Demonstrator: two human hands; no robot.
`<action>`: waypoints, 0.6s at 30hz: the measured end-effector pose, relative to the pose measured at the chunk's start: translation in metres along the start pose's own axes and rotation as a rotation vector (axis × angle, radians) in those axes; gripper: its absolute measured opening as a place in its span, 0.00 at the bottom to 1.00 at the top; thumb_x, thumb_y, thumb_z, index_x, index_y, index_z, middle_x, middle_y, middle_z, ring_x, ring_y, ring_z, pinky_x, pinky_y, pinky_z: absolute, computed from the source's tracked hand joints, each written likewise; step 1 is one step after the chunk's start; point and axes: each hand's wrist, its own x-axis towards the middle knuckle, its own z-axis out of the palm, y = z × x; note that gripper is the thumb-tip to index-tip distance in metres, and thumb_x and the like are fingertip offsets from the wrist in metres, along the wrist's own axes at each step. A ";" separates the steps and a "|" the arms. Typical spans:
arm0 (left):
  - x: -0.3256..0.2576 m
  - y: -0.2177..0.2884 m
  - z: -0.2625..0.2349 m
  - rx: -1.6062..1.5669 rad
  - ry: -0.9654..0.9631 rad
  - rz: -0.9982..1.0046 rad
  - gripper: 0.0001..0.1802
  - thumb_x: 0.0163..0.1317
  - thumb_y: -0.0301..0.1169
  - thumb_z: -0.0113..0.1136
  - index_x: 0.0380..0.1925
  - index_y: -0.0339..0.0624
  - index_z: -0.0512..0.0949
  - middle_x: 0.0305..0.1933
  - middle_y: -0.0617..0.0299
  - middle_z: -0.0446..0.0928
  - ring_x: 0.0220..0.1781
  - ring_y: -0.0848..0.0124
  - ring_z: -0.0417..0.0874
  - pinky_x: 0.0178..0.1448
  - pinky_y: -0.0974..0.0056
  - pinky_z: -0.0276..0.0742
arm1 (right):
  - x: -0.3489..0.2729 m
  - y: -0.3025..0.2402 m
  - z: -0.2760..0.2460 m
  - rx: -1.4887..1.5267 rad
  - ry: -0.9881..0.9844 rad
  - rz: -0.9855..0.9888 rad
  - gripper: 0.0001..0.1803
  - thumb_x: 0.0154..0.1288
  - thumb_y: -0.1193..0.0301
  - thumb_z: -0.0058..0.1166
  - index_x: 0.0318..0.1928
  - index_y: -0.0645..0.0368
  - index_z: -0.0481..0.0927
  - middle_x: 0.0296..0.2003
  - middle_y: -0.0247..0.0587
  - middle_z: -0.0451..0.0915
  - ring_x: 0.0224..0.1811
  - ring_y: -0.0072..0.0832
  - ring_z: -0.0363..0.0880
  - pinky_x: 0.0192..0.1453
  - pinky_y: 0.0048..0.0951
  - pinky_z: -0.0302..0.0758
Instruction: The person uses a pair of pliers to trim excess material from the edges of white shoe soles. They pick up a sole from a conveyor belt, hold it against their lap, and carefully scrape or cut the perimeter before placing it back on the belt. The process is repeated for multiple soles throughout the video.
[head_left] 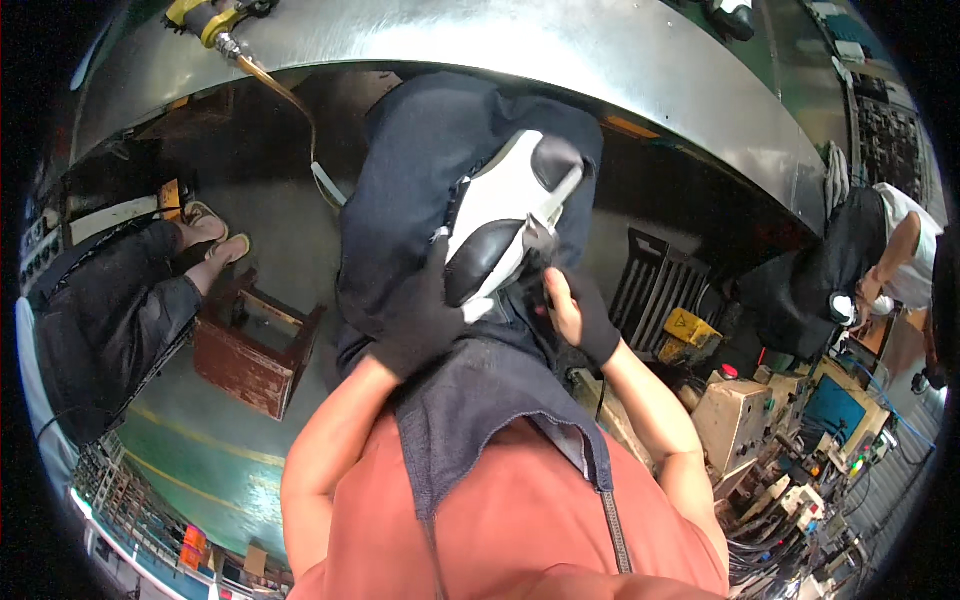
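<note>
Basically, a white-and-black shoe, or what looks like one, lies slantwise on the seated person's lap, far end toward the right. Left hand, dark glove, is closed on the near left edge of the shoe; its fingertips are partly hidden. Right hand, gloved with a bare thumb, is curled at the near right side, by a grey strap. Blur and dark-on-dark there: can't tell whether it grips the shoe, a small tool or nothing.

Risk: the left hand looks like the main hold, so if it loosens, or the right pulls hard, the shoe could twist or slide off the sloping lap. Loose apron folds sit close under the hands and might snag. If the right hand does hold a tool, a slip could mark the white surface or catch the left fingers. Far side: metal bench; yellow air tool near its left edge, hose dangling, could catch a knee.
</note>
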 end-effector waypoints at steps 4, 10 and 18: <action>-0.030 0.032 -0.101 -0.196 0.088 0.361 0.33 0.46 0.26 0.70 0.54 0.34 0.69 0.53 0.51 0.74 0.55 0.65 0.77 0.59 0.61 0.72 | -0.047 0.026 -0.034 0.160 -0.071 0.052 0.19 0.74 0.59 0.38 0.34 0.62 0.74 0.24 0.34 0.74 0.24 0.20 0.75 0.30 0.23 0.72; 0.060 0.033 -0.025 -0.014 0.307 0.599 0.39 0.49 0.35 0.69 0.60 0.36 0.63 0.60 0.47 0.68 0.63 0.58 0.68 0.66 0.60 0.63 | -0.058 -0.009 -0.053 0.207 -0.059 0.189 0.23 0.73 0.55 0.38 0.40 0.64 0.76 0.28 0.34 0.76 0.30 0.23 0.77 0.36 0.25 0.73; 0.029 -0.014 0.020 -0.027 0.055 0.444 0.43 0.54 0.34 0.65 0.66 0.34 0.54 0.67 0.46 0.62 0.69 0.57 0.62 0.70 0.59 0.57 | 0.021 -0.084 -0.043 -0.947 -0.429 -0.286 0.23 0.68 0.58 0.43 0.29 0.65 0.80 0.27 0.52 0.79 0.29 0.38 0.80 0.35 0.33 0.75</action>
